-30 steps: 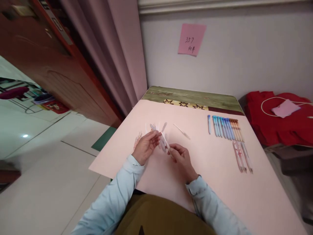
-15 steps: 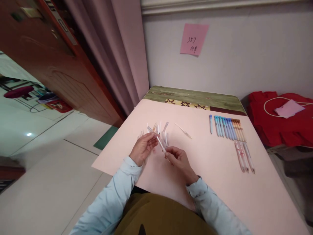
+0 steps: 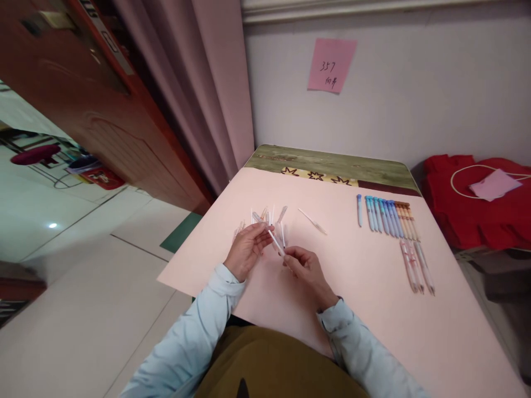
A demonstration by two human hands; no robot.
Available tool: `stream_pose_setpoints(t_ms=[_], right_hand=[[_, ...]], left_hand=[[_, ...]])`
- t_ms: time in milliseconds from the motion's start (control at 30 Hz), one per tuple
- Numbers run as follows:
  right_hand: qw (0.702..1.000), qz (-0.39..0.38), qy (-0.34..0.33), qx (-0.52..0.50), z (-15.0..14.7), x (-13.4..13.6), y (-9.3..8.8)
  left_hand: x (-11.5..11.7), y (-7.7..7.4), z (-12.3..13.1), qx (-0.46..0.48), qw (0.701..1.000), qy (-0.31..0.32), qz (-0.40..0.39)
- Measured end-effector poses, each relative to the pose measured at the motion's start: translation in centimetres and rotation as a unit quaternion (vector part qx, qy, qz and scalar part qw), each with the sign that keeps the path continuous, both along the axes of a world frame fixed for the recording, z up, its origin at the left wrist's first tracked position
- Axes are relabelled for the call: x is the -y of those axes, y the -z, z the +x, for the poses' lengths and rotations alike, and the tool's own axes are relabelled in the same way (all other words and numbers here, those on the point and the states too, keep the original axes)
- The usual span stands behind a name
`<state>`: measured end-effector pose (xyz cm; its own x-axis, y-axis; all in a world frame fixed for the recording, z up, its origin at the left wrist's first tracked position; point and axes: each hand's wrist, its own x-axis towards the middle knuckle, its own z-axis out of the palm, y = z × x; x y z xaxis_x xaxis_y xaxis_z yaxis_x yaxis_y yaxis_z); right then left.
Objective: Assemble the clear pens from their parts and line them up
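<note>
A thin white pen refill (image 3: pixel 276 243) slants between my two hands above the table. My left hand (image 3: pixel 248 249) is closed, its thumb and fingers pinched at the refill's upper end. Around the lower end, the thumb and forefinger of my right hand (image 3: pixel 305 271) are closed. Whether a clear pen part is also in the left fingertips, I cannot tell. Just beyond the hands lies a loose heap of clear pen barrels (image 3: pixel 282 213) and white refills, partly hidden by my left hand. One more slim white refill (image 3: pixel 309 218) lies apart, to the right of the heap.
On the right stands a row of blue and brown-topped pens (image 3: pixel 384 215), with several clear pinkish pens (image 3: pixel 416 268) below it. Pale pink paper (image 3: pixel 357 326) covers the table. A red cloth (image 3: pixel 440 204) lies at right; a wooden door (image 3: pixel 136 138) is at left.
The view has shifted very slightly. Both hands stay on the refill in nearly the same pose, with only a small movement of the fingers.
</note>
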<state>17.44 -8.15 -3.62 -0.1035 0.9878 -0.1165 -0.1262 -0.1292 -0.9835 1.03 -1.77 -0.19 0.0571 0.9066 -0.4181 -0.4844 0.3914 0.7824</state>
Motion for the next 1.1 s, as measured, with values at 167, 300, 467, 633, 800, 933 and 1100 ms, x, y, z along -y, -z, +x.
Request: stream_pose_setpoints(t_ms=[167,300,467,633,800,933,1100], right_hand=[[1.0,0.013,0.002,0.003,0.1,-0.2,0.3],[0.998,0.038,0.046,0.013,0.1,-0.3,1.0],[0.992,0.036,0.119,0.006,-0.1,-0.4,1.4],[0.989,0.009,0.145,-0.036,-0.3,-0.4,1.5],[0.989,0.027,0.139,-0.049,-0.4,-0.4,2.2],[0.987,0.033,0.156,-0.021,-0.4,-0.4,2.7],[0.987,0.025,0.158,-0.016,-0.3,-0.3,2.3]], left_hand=[[0.4,-0.1,0.3,-0.017,1.0,0.013,0.021],[1.2,0.2,1.0,-0.028,0.999,0.027,0.034],[2.1,1.0,2.2,-0.019,0.999,0.028,0.028],[2.1,1.3,2.7,-0.019,0.999,-0.004,0.026],[2.0,1.5,2.7,-0.013,0.999,-0.027,0.034],[2.1,1.4,2.8,-0.013,0.999,-0.028,0.035],[2.3,1.4,2.9,-0.013,0.999,-0.017,0.032]])
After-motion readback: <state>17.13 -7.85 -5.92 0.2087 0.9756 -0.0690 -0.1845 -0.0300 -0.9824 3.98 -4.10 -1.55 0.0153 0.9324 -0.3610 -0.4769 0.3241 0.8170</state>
